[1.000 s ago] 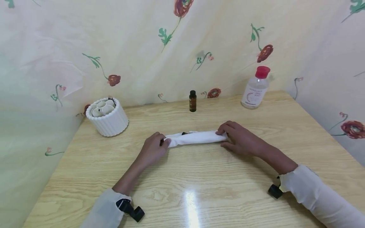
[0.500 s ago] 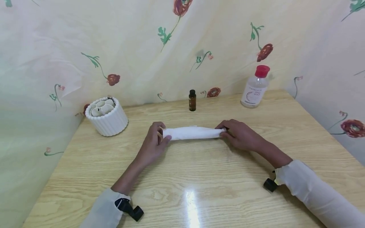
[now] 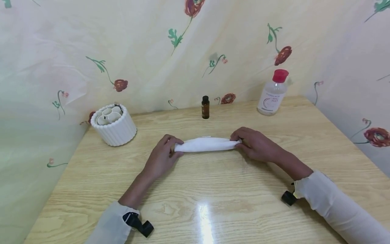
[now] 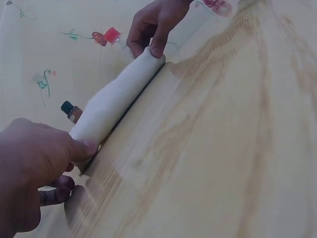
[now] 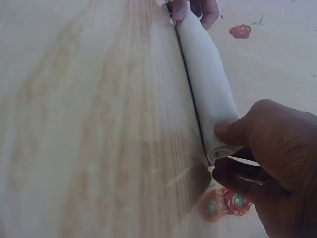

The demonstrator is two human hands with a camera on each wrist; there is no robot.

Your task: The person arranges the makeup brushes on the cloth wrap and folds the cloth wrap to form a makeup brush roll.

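A white rolled cloth [image 3: 205,144] lies crosswise in the middle of the table in the head view. My left hand [image 3: 160,156] pinches its left end between thumb and fingers. At the other end, the thumb and fingers of my right hand [image 3: 257,145] grip the roll. The right wrist view shows a spiral of layers at the end of the rolled cloth [image 5: 205,74], and a thin dark line runs along its underside. What the roll contains, if anything, is hidden. A small pale tab sticks out behind its far edge in the head view.
Behind the cloth stands a small brown bottle [image 3: 205,107] with a black cap. A clear bottle [image 3: 271,98] with a red cap is at the back right. To the back left sits a white ribbed container [image 3: 117,130]. Flower-patterned sheeting [image 3: 146,51] hangs behind the wooden table [image 3: 182,203].
A dark piece seen behind the cloth is now covered, and the cloth forms a neater roll. My left fingers have shifted over its left end; my right hand has moved slightly left.
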